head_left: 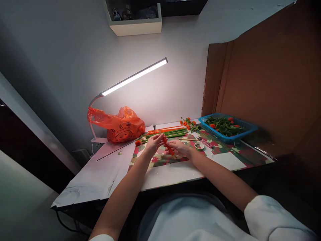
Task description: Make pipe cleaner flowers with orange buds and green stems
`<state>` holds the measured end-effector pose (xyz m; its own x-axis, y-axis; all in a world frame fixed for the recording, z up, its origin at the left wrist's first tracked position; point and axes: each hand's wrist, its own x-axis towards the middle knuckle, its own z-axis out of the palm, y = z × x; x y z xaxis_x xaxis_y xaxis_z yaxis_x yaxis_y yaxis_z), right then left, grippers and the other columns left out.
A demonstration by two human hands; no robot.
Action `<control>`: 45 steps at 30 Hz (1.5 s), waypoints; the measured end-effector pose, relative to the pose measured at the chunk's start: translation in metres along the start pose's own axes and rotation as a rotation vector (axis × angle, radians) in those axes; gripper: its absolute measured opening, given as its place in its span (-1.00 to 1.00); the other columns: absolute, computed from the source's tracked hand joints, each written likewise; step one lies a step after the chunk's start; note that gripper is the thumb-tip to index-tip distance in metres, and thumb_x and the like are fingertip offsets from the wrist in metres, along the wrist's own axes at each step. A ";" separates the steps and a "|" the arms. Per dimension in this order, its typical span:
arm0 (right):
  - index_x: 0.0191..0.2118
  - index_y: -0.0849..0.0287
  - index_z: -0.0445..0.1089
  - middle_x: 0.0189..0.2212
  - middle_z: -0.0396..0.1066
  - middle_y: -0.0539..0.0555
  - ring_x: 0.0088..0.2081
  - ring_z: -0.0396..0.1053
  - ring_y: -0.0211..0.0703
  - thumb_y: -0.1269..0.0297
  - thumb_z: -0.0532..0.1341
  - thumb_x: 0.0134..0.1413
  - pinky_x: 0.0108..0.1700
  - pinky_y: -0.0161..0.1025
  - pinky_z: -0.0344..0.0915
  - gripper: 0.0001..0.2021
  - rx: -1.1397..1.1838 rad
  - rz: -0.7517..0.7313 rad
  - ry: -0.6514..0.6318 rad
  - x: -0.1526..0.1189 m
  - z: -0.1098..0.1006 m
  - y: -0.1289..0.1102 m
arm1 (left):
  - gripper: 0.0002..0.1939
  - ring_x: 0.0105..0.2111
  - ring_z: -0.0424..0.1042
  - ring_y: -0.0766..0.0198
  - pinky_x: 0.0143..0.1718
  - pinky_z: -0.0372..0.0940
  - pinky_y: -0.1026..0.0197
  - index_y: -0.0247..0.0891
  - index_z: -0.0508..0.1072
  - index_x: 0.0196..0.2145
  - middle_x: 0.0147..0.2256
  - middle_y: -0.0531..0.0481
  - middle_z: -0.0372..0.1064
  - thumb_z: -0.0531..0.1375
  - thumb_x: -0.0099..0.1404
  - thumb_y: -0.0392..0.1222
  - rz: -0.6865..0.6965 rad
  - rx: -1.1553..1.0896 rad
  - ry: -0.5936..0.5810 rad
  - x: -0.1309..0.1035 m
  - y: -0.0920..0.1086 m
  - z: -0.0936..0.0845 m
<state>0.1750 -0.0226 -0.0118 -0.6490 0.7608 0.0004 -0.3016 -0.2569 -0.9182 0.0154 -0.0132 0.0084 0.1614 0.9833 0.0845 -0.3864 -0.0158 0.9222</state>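
An orange-red fuzzy strip (169,147), which looks like chenille stem, slants between my two hands above the patterned mat. Its upper end is pinched in the fingers of my left hand (154,144). My right hand (177,148) closes on it lower down, and the lower end sticks out below the fingers. Just behind my hands lie long green stems (173,134) and orange stems (163,129). To the right of my right hand are a roll of pale green tape (199,146), pink-handled scissors (205,142) and a thin wooden stick (188,139).
A blue basket (227,138) with leafy stems and orange flowers stands at the back right. Several orange flowers (188,123) lie near the wall. An orange plastic bag (125,125) sits left, beneath a lit lamp (135,77). White paper (110,167) covers the table's left part.
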 end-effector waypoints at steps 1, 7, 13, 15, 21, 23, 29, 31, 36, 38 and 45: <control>-0.21 0.29 0.37 -0.41 0.44 0.08 -0.42 0.42 -0.29 0.15 0.28 0.07 -0.28 -0.31 0.39 -0.71 -0.009 0.006 0.008 0.000 0.000 0.000 | -0.65 -0.46 0.47 0.34 -0.38 0.33 0.33 -0.36 0.46 -0.44 -0.47 -0.04 0.47 0.44 -0.12 -0.10 -0.003 0.016 0.005 0.000 0.000 0.000; -0.24 0.28 0.33 -0.43 0.44 0.08 -0.43 0.44 -0.27 0.15 0.25 0.11 -0.29 -0.30 0.39 -0.73 0.070 0.107 -0.054 -0.001 -0.006 0.003 | -0.61 -0.50 0.44 0.38 -0.45 0.29 0.37 -0.34 0.43 -0.44 -0.50 0.01 0.44 0.45 -0.15 -0.08 -0.041 -0.012 -0.074 0.001 -0.001 -0.002; -0.31 0.26 0.29 -0.49 0.40 0.02 -0.47 0.40 -0.30 0.17 0.21 0.14 -0.25 -0.27 0.38 -0.77 0.121 0.194 -0.226 -0.005 -0.007 0.009 | -0.54 -0.52 0.43 0.37 -0.38 0.34 0.30 -0.27 0.35 -0.45 -0.56 0.10 0.37 0.47 -0.22 -0.05 -0.054 -0.098 -0.206 -0.005 -0.003 0.000; -0.30 0.27 0.29 -0.47 0.39 0.03 -0.47 0.39 -0.30 0.17 0.21 0.14 -0.22 -0.25 0.37 -0.77 0.118 0.197 -0.282 -0.007 -0.005 0.010 | -0.55 -0.53 0.42 0.37 -0.33 0.36 0.26 -0.27 0.32 -0.48 -0.58 0.12 0.34 0.47 -0.20 -0.04 -0.080 -0.092 -0.236 -0.008 -0.003 0.002; -0.26 0.26 0.26 -0.46 0.37 0.03 -0.51 0.34 -0.32 0.17 0.17 0.18 -0.22 -0.25 0.34 -0.78 0.097 0.215 -0.295 -0.008 -0.002 0.012 | -0.53 -0.53 0.41 0.37 -0.31 0.36 0.23 -0.27 0.30 -0.50 -0.57 0.14 0.33 0.47 -0.22 -0.04 -0.123 -0.108 -0.258 -0.010 -0.003 0.004; -0.25 0.27 0.26 -0.45 0.37 0.04 -0.47 0.36 -0.29 0.19 0.12 0.22 -0.18 -0.21 0.34 -0.79 0.106 0.226 -0.279 -0.009 -0.001 0.012 | -0.49 -0.53 0.41 0.35 -0.35 0.36 0.25 -0.27 0.31 -0.50 -0.57 0.14 0.33 0.49 -0.30 -0.03 -0.134 -0.120 -0.266 -0.011 -0.004 0.004; -0.24 0.27 0.26 -0.46 0.34 0.05 -0.45 0.37 -0.27 0.22 0.12 0.22 -0.15 -0.18 0.33 -0.81 0.111 0.236 -0.278 -0.012 0.003 0.010 | -0.50 -0.52 0.42 0.33 -0.36 0.34 0.26 -0.29 0.32 -0.51 -0.57 0.10 0.34 0.48 -0.29 -0.01 -0.136 -0.093 -0.268 -0.011 -0.005 0.004; -0.25 0.26 0.26 -0.47 0.34 0.03 -0.46 0.36 -0.27 0.22 0.15 0.20 -0.15 -0.16 0.34 -0.82 0.114 0.223 -0.296 -0.013 0.005 0.010 | -0.51 -0.52 0.43 0.32 -0.35 0.34 0.25 -0.29 0.34 -0.50 -0.57 0.09 0.34 0.48 -0.26 0.00 -0.123 -0.086 -0.274 -0.011 -0.006 0.003; -0.24 0.24 0.26 -0.50 0.33 0.01 -0.49 0.34 -0.30 0.19 0.13 0.21 -0.16 -0.18 0.33 -0.81 0.091 0.234 -0.286 -0.014 0.006 0.010 | -0.56 -0.51 0.41 0.35 -0.23 0.34 0.21 -0.29 0.38 -0.50 -0.58 0.10 0.32 0.46 -0.21 0.01 -0.074 -0.105 -0.341 -0.010 -0.009 0.000; -0.24 0.24 0.27 -0.50 0.34 0.01 -0.51 0.32 -0.32 0.19 0.11 0.23 -0.18 -0.23 0.33 -0.81 0.084 0.248 -0.281 -0.013 0.005 0.011 | -0.55 -0.51 0.41 0.35 -0.26 0.34 0.22 -0.29 0.38 -0.51 -0.58 0.10 0.32 0.46 -0.22 0.03 -0.067 -0.096 -0.346 -0.011 -0.009 0.000; -0.17 0.20 0.28 -0.46 0.35 0.02 -0.52 0.30 -0.32 0.11 0.10 0.22 -0.20 -0.23 0.33 -0.76 0.123 0.242 -0.334 -0.011 0.001 0.015 | -0.52 -0.56 0.38 0.40 -0.27 0.36 0.24 -0.32 0.36 -0.52 -0.59 0.12 0.32 0.47 -0.24 0.03 -0.053 -0.097 -0.360 -0.011 -0.008 0.001</control>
<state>0.1764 -0.0354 -0.0251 -0.8956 0.4406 -0.0621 -0.1813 -0.4888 -0.8534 0.0181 -0.0239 0.0004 0.4857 0.8552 0.1807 -0.4507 0.0680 0.8901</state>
